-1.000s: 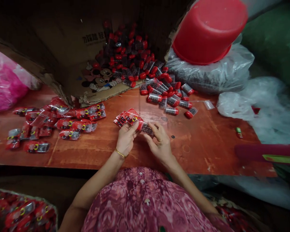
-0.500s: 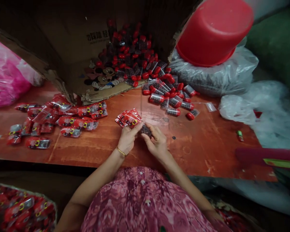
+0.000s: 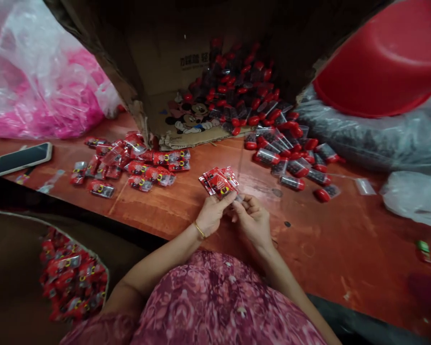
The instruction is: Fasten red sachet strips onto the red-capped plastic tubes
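My left hand [image 3: 215, 213] is closed, thumb and fingers pinching beside a small fanned stack of red printed packets [image 3: 219, 181]. Whether these packets rest on the table or in the fingers, I cannot tell. My right hand [image 3: 253, 220] is closed too, its fingertips meeting the left ones. Between both hands shows a bit of a small clear pack [image 3: 239, 198], mostly hidden by the fingers. Left of the hands lie several filled red packets [image 3: 140, 167]. To the right spill clear tubes with red caps [image 3: 267, 156] and dark contents.
A cardboard box [image 3: 187, 139] lies open at the back, with more tubes inside. Pink-filled bags [image 3: 57, 105] and a phone [image 3: 23, 158] are at left. A red tub [image 3: 384, 62] tops a clear bag at right. Below the table, a container [image 3: 106, 268] holds red packets.
The view has swung left, so the scene shifts right and the phone appears. The dark-filled piece seen between my hands is now mostly covered by the fingers.
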`<state>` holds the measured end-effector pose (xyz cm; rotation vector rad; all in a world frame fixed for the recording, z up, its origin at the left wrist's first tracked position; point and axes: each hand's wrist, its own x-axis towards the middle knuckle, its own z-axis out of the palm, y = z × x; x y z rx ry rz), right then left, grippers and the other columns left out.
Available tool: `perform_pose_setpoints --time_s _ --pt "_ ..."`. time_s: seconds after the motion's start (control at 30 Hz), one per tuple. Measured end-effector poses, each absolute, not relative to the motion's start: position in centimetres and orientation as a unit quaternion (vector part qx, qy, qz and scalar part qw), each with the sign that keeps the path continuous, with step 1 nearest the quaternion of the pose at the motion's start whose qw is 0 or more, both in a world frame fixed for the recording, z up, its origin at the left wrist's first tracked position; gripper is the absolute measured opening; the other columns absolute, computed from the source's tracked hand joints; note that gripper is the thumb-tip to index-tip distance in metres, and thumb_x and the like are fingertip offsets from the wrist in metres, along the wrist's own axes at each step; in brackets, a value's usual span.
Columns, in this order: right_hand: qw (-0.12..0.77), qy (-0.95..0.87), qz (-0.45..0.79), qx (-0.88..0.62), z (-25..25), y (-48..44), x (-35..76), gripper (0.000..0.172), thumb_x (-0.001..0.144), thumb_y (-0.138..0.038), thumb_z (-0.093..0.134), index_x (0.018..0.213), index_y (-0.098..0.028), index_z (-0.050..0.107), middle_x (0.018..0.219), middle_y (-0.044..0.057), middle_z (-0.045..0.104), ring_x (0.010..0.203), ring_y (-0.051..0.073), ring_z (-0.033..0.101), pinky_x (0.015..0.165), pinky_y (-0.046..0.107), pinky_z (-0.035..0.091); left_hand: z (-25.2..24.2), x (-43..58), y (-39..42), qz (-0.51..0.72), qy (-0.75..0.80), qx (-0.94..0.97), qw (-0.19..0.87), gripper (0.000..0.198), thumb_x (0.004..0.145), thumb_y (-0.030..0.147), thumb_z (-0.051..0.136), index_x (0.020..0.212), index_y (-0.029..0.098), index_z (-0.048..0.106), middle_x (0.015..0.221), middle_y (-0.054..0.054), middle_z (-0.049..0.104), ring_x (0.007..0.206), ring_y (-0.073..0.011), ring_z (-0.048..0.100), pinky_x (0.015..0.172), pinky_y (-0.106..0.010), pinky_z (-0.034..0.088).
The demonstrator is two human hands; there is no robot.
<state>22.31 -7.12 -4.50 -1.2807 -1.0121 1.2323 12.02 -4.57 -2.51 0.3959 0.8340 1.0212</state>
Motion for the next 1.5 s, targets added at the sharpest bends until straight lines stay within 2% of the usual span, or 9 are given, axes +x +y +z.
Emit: perform_pose_setpoints --time_s 0.13,0.37,0.57,0.7,0.93,1.1,1.2,1.33,1.5 --pt "0.510 -0.469 0.494 -0.525 -4.8 -5.7 20.8 0.033 0.069 -0.049 0.068 0.078 -0.021 0.053 0.056 -0.005 0.058 0.040 0.008 0.048 0.038 0.020 0.040 -2.3 10.1 -4.7 0.461 0.388 0.150 0.784 0.031 0.054 0.036 0.081 0.069 0.013 0.066 0.064 -0.001 0.067 0.051 -0.0092 0.057 0.047 -0.019 0.044" --pt "0.359 -0.744 0.231 -0.514 -4.6 -3.2 18.1 0.036 0.079 -0.054 0.057 0.063 -0.023 0.053 0.060 -0.002 0.060 0.058 0.013 0.056 0.059 0.026 0.048 -2.3 5.6 -4.7 0.355 0.481 0.053 0.800 0.021 0.081 0.032 0.060 0.069 0.016 0.065 0.066 -0.005 0.071 0.061 -0.0136 0.067 0.066 -0.025 0.053" --pt "0.288 -0.754 0.052 -0.589 -3.8 -0.5 22.0 0.038 0.086 -0.051 0.049 0.090 -0.016 0.063 0.086 0.010 0.068 0.084 0.023 0.061 0.078 0.036 0.049 -1.1 2.4 -3.9 0.465 0.554 -0.023 0.691 0.028 0.092 0.020 0.041 0.075 0.017 0.063 0.067 -0.002 0.071 0.065 -0.0113 0.069 0.065 -0.021 0.054" --pt "0.273 -0.638 -0.041 -0.719 -5.1 3.3 28.7 0.039 0.084 -0.030 0.054 0.118 -0.010 0.055 0.126 0.020 0.055 0.111 0.034 0.049 0.091 0.052 0.039 -0.5 2.0 -4.6 0.502 0.535 -0.063 0.676 0.032 0.094 0.026 0.035 0.084 0.014 0.062 0.079 -0.006 0.073 0.073 -0.0123 0.070 0.067 -0.023 0.056" --pt "0.300 -0.721 -0.028 -0.624 -7.8 3.8 32.5 0.030 0.087 -0.013 0.037 0.099 -0.020 0.064 0.112 0.008 0.067 0.109 0.026 0.051 0.094 0.047 0.037 -0.7 5.5 -7.3 0.350 0.563 0.075 0.744 0.026 0.086 0.028 0.052 0.068 0.013 0.063 0.059 -0.005 0.068 0.055 -0.0151 0.066 0.056 -0.024 0.052" --pt "0.371 -0.749 -0.013 -0.549 -8.3 0.2 33.2 0.029 0.082 -0.007 0.039 0.083 -0.020 0.065 0.101 0.006 0.070 0.106 0.022 0.054 0.090 0.043 0.045 -1.9 8.3 -3.1 0.380 0.590 0.553 0.449 0.016 0.074 0.031 0.067 0.084 0.021 0.073 0.092 -0.007 0.073 0.093 -0.0230 0.065 0.091 -0.033 0.045" --pt "0.389 -0.727 -0.017 -0.565 -8.1 -1.5 33.5 0.028 0.079 -0.007 0.041 0.081 -0.021 0.065 0.104 0.006 0.070 0.108 0.022 0.055 0.091 0.044 0.045 -3.4 9.8 0.7 0.269 0.581 0.717 0.276 0.026 0.078 0.030 0.062 0.103 0.026 0.070 0.131 -0.007 0.056 0.129 -0.0286 0.041 0.110 -0.047 0.024" --pt "0.413 -0.695 -0.040 -0.587 -7.6 -3.0 32.8 0.025 0.079 -0.008 0.044 0.085 -0.020 0.065 0.103 0.008 0.070 0.103 0.023 0.057 0.089 0.045 0.047 -4.7 10.7 3.0 0.108 0.583 0.788 0.166 0.026 0.084 0.036 0.054 0.102 0.029 0.070 0.134 -0.006 0.053 0.133 -0.0316 0.035 0.108 -0.053 0.024" --pt "0.456 -0.668 -0.050 -0.586 -6.3 -3.9 30.3 0.017 0.081 -0.013 0.050 0.083 -0.020 0.065 0.094 0.008 0.071 0.092 0.023 0.061 0.085 0.043 0.048 -4.9 10.6 2.3 0.119 0.584 0.792 0.129 0.027 0.087 0.033 0.048 0.100 0.029 0.071 0.128 -0.007 0.059 0.129 -0.0308 0.041 0.107 -0.054 0.027"
